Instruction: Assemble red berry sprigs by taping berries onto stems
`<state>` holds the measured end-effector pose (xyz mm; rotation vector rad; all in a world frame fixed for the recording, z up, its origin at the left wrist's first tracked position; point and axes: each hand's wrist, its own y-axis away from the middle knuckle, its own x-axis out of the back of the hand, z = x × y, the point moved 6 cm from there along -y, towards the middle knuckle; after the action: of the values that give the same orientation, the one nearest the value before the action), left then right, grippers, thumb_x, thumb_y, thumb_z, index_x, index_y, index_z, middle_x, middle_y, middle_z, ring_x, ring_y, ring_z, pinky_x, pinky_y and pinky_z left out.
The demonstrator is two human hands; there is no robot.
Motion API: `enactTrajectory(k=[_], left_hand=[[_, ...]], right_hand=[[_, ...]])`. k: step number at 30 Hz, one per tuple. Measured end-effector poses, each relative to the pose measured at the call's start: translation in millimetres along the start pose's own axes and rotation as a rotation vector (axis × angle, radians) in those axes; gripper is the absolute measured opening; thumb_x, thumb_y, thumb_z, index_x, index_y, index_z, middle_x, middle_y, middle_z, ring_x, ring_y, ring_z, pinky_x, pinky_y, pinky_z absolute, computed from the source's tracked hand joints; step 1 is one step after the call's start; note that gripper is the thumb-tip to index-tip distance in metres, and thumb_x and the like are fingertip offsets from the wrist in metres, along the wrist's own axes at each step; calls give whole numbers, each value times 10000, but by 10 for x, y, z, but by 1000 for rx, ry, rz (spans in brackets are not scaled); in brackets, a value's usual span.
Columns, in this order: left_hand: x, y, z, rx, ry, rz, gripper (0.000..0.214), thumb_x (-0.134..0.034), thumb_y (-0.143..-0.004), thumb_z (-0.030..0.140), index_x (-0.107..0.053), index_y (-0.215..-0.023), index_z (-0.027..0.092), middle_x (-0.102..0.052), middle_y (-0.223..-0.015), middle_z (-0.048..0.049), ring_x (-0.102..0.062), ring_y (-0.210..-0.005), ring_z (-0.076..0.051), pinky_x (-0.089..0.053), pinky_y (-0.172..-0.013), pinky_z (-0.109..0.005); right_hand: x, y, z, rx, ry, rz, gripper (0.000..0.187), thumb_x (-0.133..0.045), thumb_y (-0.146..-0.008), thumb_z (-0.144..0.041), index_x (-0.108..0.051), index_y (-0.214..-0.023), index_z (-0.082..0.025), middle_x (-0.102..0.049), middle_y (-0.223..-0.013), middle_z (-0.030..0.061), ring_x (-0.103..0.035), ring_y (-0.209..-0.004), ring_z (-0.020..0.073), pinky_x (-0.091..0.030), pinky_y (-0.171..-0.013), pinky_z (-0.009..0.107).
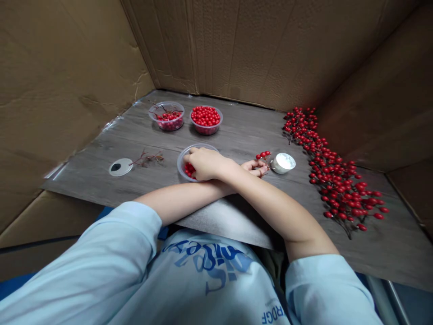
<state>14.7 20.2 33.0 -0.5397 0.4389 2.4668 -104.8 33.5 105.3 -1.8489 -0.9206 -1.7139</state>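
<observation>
My arms are crossed over the grey wood-look board (243,131). My right hand (204,163) reaches left across my body into a clear plastic cup (184,158) with a few red berries (189,170) in it. Its fingers are curled down, and what they hold is hidden. My left hand (255,168) lies under the right forearm, just right of the cup. It pinches a small sprig of red berries (263,155). A small white dish (283,162) stands right beside that hand.
At the back stand two clear cups, one with berries and twigs (167,116), one full of loose berries (206,119). A round lid (120,167) and a bare twig (148,158) lie left. Berry branches (334,180) are heaped along the right. Cardboard walls (253,45) enclose the board.
</observation>
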Motion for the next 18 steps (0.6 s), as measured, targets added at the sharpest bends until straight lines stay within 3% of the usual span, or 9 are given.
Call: enactTrajectory(k=[6, 12, 18], left_hand=[[-22, 13, 0, 44, 50, -31, 139, -521, -805, 77, -506, -689, 153, -417, -495, 58, -357, -421, -34, -273, -448, -196], [-42, 23, 20, 78, 37, -30, 154, -507, -809, 72, -497, -676, 147, -424, -500, 51, -387, -440, -44, -299, -482, -213], [-2, -27, -42, 67, 18, -48, 105, -539, -809, 107, -510, -713, 139, -434, -494, 49, -375, -426, -44, -285, -491, -219]], right_hand=[[-39, -53, -35, -18, 13, -62, 221, -503, -737, -109, -666, -885, -103, -676, -960, 147, -639, -818, 262, -465, -641, 314], [-80, -44, -23, -47, -14, -46, 236, -476, -782, -65, -656, -933, -87, -673, -985, 145, -636, -828, 208, -449, -716, 271], [-92, -52, -15, -16, 8, -35, 283, -433, -796, -73, -658, -967, -87, -681, -948, 162, -654, -821, 278, -474, -645, 327]])
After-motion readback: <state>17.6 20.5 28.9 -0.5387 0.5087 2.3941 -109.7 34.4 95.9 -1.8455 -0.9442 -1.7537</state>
